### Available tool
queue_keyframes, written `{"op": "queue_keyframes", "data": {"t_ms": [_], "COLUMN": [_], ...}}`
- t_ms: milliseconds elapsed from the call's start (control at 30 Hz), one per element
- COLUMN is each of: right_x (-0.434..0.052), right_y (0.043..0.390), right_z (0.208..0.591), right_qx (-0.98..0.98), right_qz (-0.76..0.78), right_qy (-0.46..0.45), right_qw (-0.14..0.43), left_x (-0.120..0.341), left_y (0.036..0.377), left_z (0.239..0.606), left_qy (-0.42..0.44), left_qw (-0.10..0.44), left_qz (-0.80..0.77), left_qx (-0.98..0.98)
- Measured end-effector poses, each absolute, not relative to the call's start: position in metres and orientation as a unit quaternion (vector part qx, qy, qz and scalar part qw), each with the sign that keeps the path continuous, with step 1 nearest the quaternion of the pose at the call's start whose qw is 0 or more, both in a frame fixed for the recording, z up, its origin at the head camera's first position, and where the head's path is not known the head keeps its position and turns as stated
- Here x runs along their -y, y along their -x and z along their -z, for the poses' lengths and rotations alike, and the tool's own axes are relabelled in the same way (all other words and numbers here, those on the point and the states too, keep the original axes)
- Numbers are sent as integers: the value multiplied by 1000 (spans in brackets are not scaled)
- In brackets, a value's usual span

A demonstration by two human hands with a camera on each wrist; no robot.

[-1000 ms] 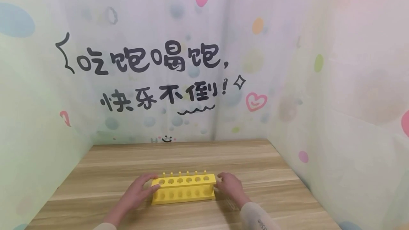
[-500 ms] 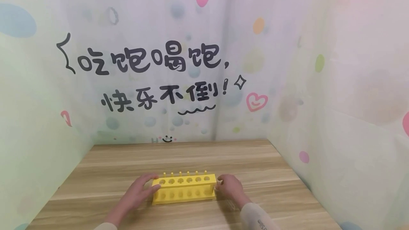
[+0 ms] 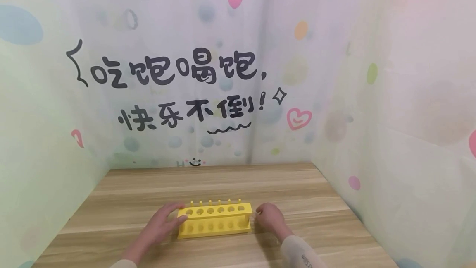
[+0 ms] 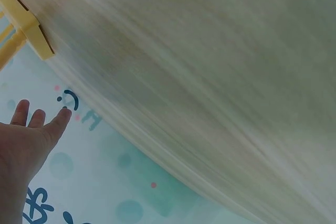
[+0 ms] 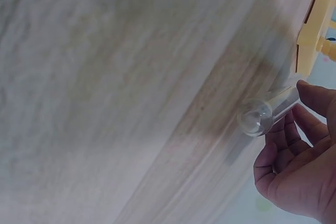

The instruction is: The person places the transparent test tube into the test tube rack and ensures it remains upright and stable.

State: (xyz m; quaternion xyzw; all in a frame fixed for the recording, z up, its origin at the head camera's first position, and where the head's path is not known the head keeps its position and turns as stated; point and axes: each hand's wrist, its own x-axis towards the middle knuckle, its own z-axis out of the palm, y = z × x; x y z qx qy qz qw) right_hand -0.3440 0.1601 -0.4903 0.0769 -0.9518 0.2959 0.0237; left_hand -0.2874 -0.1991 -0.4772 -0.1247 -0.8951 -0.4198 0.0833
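The left hand (image 4: 23, 148), fingers extended, shows between eight and nine o'clock. At ten stands one end of a yellow rack (image 4: 26, 23). Wood-grain tabletop (image 4: 199, 77) spans eleven clockwise to five. The pale backdrop (image 4: 102, 174) carries a smiley (image 4: 75, 99) at nine.

Yellow rack (image 3: 215, 214), tan wood-grain table (image 3: 208, 183)
From here the tube (image 5: 257, 118) looks clear, the sleeve (image 3: 299, 251) off-white with dark print (image 3: 307, 261), and the pale wall (image 3: 186, 20) carries black lettering (image 3: 201, 110), pink hearts (image 3: 234, 0) and blue, orange and green dots (image 3: 301, 30).

Clear tube (image 5: 275, 104) beside upright yellow rack (image 3: 215, 217)
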Motion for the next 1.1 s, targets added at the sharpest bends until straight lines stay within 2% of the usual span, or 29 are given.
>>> {"op": "queue_keyframes", "data": {"t_ms": [667,1100], "right_x": [-169,-162], "right_y": [347,355], "right_z": [487,470], "right_qx": [844,798], "right_qz": [-534,-595], "right_qy": [-45,-33], "right_qw": [23,84], "left_x": [199,199], "left_y": [288,287], "left_z": [480,479], "left_qy": [113,116], "left_qw": [79,78], "left_qz": [428,423], "left_qx": [893,895]}}
